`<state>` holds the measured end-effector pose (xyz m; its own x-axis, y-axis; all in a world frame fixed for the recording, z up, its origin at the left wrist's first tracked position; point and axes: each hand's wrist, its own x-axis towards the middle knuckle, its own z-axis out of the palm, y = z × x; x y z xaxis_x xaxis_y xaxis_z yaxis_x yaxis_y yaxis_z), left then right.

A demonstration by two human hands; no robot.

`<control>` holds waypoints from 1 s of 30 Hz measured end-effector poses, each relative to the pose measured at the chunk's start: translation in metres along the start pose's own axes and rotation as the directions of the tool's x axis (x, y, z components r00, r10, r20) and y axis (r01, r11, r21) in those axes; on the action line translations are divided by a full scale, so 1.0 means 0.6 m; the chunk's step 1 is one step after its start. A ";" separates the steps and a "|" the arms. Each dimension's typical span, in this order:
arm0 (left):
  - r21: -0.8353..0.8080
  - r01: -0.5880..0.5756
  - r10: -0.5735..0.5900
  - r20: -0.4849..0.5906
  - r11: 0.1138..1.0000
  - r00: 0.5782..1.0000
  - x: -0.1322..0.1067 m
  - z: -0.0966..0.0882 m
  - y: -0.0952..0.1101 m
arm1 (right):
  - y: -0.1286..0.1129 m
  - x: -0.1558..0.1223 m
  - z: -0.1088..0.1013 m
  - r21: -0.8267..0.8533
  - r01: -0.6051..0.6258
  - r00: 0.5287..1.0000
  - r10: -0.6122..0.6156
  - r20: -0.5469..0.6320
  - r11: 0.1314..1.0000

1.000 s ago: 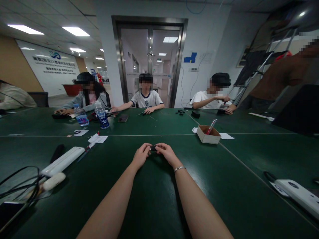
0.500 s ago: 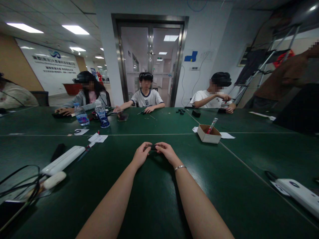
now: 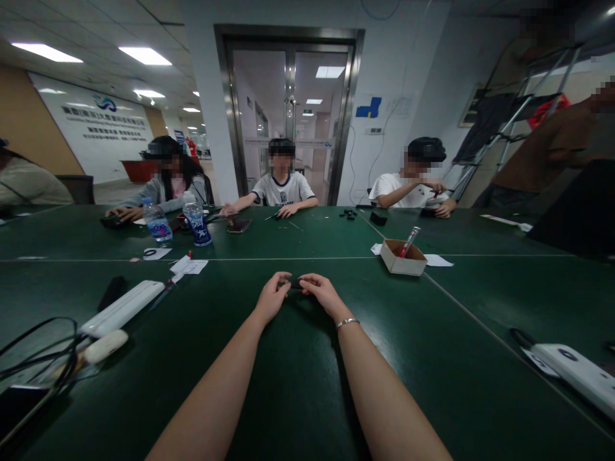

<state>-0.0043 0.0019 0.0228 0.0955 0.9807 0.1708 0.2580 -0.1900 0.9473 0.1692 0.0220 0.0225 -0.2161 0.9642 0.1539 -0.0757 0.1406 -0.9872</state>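
Between my fingertips, just above the green table (image 3: 307, 384), is a small dark block-like piece (image 3: 295, 284); its kind is too small to make out. My left hand (image 3: 275, 296) is closed at its left end, thumb and fingers curled toward it. My right hand (image 3: 321, 293), with a silver bracelet at the wrist, pinches the other end between thumb and fingers. Much of the piece is covered by the fingertips.
An open cardboard box (image 3: 402, 264) holding a clear tube stands ahead on the right. Left lie a white power strip (image 3: 125, 308), cables and a red-tipped tool on paper; bottles (image 3: 196, 224) stand beyond. Another power strip (image 3: 576, 371) is at right. Several people sit opposite.
My hands keep almost the same place around the small dark piece; the left fingers shift very slightly. Across the table, a phone near the bottles has moved a little.
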 end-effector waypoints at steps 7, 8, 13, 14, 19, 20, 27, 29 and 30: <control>-0.038 -0.029 0.029 -0.008 0.999 1.000 0.005 0.004 -0.009 | 0.000 0.001 0.000 0.037 -0.015 1.000 0.015 -0.004 0.999; -0.034 -0.031 0.031 -0.013 0.999 0.999 0.005 0.004 -0.009 | 0.000 0.001 0.000 0.039 -0.019 1.000 0.019 -0.006 0.999; -0.036 -0.026 0.026 0.010 0.999 1.000 0.006 0.003 -0.010 | 0.001 0.002 -0.001 0.039 -0.017 1.000 0.017 0.003 0.999; -0.032 -0.023 0.023 0.007 0.999 1.000 0.005 0.003 -0.010 | 0.002 0.002 -0.001 0.042 -0.017 1.000 0.017 0.002 0.999; -0.013 -0.034 0.034 -0.003 0.999 0.999 0.003 0.002 -0.009 | 0.002 0.002 -0.001 0.036 -0.015 1.000 0.015 0.004 0.999; -0.018 -0.035 0.035 0.007 0.999 0.999 0.003 0.002 -0.008 | 0.002 0.002 -0.001 0.030 -0.013 1.000 0.012 0.005 0.999; -0.018 -0.040 0.040 0.023 0.999 0.999 0.003 0.001 -0.011 | -0.001 0.000 0.000 0.016 -0.005 1.000 0.005 0.007 1.000; -0.024 -0.034 0.035 0.033 0.999 0.999 0.004 0.001 -0.012 | -0.002 -0.001 0.000 0.013 -0.004 1.000 0.004 0.010 1.000; -0.023 -0.033 0.034 0.030 0.999 0.999 0.004 0.001 -0.012 | -0.002 -0.001 0.000 0.012 -0.005 1.000 0.005 0.011 1.000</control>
<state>-0.0050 0.0054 0.0161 0.1333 0.9718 0.1947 0.2326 -0.2217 0.9470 0.1696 0.0213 0.0235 -0.2269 0.9624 0.1494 -0.0858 0.1330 -0.9874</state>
